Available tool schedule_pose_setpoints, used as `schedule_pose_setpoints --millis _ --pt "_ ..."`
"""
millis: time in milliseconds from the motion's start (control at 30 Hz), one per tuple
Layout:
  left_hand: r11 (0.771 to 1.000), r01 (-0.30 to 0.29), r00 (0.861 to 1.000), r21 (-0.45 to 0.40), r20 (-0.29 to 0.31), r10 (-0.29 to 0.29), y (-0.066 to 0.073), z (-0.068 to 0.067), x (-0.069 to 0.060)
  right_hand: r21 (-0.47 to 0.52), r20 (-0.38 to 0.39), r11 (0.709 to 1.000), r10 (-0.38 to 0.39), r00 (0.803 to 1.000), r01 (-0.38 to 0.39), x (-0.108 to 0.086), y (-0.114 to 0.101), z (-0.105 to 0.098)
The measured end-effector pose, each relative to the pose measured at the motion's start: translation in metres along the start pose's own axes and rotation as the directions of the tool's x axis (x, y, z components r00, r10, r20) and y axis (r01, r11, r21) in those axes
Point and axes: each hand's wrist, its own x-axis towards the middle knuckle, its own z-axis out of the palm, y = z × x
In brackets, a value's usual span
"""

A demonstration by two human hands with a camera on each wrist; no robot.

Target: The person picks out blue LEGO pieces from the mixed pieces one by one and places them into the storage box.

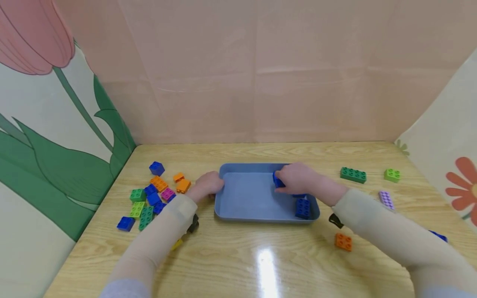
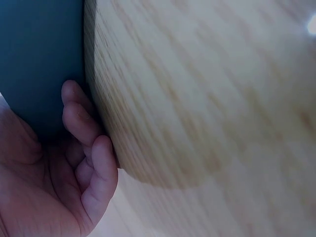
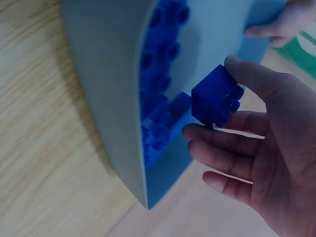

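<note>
A grey-blue tray (image 1: 247, 198) lies on the wooden table. At its left rim, my left hand (image 1: 209, 182) grips the tray; in the left wrist view the curled fingers (image 2: 101, 173) lie against the tray's outer wall. Over the tray's right part, my right hand (image 1: 298, 179) pinches a blue toy brick (image 3: 212, 96) between thumb and fingers. More blue bricks (image 1: 302, 208) sit along the tray's right end, partly hidden by the hand in the head view.
Left of the tray lies a loose group of bricks, including a green brick (image 1: 146, 218) and an orange brick (image 1: 159, 183). To the right are a dark green brick (image 1: 353, 175), a lime brick (image 1: 392, 175), a purple brick (image 1: 386, 200) and another orange brick (image 1: 343, 242).
</note>
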Motion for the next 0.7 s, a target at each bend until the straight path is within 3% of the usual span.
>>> schedule_pose_setpoints --millis 233,700 --pt "1.000 -0.005 1.000 0.013 -0.003 0.005 -0.001 0.002 0.001 -0.003 0.069 1.000 0.011 0.998 -0.011 0.005 -0.002 0.008" --pt "1.000 -0.008 1.000 0.009 -0.004 0.008 -0.001 0.000 0.001 -0.005 0.076 0.999 0.034 0.996 -0.034 0.009 0.005 0.013"
